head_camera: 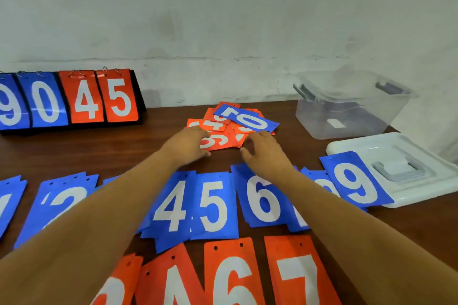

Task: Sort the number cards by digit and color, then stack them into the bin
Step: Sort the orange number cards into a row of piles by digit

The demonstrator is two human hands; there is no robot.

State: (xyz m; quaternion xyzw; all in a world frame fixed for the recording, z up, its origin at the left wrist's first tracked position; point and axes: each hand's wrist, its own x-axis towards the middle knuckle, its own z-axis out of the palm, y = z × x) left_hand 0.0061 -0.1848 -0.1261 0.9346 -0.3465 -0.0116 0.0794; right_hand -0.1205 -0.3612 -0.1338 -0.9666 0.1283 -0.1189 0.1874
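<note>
Nearest the camera, a row of orange number cards [228,277] showing 4, 6 and 7 is lying flat on the brown table [99,146]. Just beyond it, a row of blue number cards [215,205] is running left to right, its blue 9 card [354,181] resting partly on the white lid [396,146]. Both forearms are reaching over these rows to the loose pile of cards [220,142] at mid-table. The left hand [188,143] is laying fairly straight fingers on an orange card at the pile's near edge, touching it; whether the thumb is catching the card's edge I cannot tell. The right hand [265,151] is spreading open, thumb out, fingertips just meeting the pile and gripping nothing. A blue 0 card [250,120] is topping the pile. Further right, the clear plastic bin [347,111] is standing uncovered, while a flip scoreboard [74,99] reading 9 0 4 5 is standing far left against the wall
</note>
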